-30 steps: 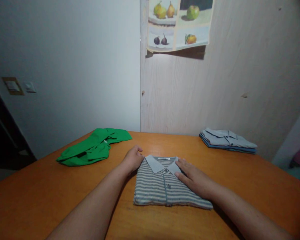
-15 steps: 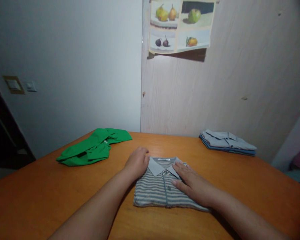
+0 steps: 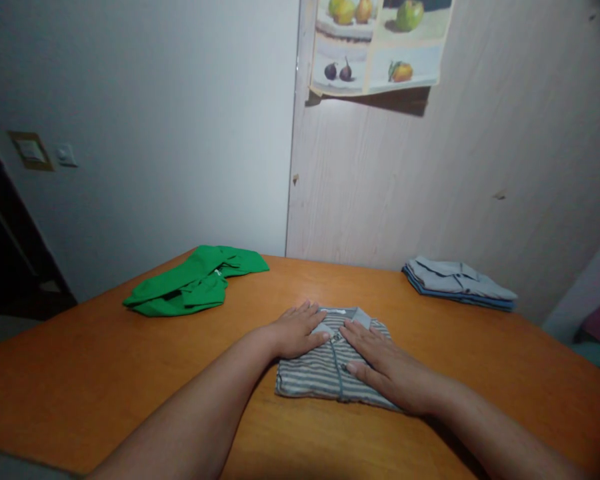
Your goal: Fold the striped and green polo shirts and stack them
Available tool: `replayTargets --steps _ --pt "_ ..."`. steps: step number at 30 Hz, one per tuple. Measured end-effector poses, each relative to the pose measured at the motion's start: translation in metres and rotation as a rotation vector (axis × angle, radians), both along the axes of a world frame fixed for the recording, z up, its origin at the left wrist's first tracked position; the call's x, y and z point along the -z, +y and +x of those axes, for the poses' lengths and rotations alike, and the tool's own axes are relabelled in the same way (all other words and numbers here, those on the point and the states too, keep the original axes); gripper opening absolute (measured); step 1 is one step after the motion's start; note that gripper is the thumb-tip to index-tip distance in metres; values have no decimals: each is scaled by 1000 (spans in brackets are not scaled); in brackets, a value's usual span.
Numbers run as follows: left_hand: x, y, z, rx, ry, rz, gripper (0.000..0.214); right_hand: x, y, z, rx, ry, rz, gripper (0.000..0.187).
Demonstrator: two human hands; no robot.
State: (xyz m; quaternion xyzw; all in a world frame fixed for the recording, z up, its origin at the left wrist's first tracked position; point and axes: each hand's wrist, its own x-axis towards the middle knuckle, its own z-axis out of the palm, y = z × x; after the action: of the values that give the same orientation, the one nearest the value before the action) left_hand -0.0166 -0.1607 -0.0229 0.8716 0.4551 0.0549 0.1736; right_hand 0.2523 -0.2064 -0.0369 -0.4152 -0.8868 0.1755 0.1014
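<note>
A folded grey striped polo shirt (image 3: 314, 375) lies in the middle of the orange wooden table (image 3: 105, 373). My left hand (image 3: 299, 330) rests flat on the shirt's left collar side, fingers stretched out. Flat on the right half lies my right hand (image 3: 383, 363), fingers apart and pointing toward the collar. Neither hand grips the cloth; both press down on it.
An unfolded green shirt (image 3: 193, 287) lies at the table's far left. A stack of folded grey and blue shirts (image 3: 457, 283) sits at the far right. A wall and wooden panel with a fruit poster (image 3: 380, 47) close the far edge.
My left hand has moved from the shirt's left edge onto the collar and flattened out. My right hand stays flat on the right half. The view has shifted slightly.
</note>
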Motion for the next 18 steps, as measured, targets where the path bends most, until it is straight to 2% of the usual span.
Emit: replayTargets --steps 5,9,14,16,18 --pt "3 6 -2 27 -34 -17 76 5 3 3 21 -31 22 72" --pt "0 8 -6 48 -59 -46 73 -8 -2 -3 69 -14 96 67" --pt "3 13 -10 53 -128 -54 69 -43 -34 -40 -60 10 191 39" --pt "6 15 -10 54 -133 -53 70 -48 -49 -60 -79 10 212 33" --pt "8 16 -10 55 -139 -43 69 -44 -61 -78 -66 10 253 29"
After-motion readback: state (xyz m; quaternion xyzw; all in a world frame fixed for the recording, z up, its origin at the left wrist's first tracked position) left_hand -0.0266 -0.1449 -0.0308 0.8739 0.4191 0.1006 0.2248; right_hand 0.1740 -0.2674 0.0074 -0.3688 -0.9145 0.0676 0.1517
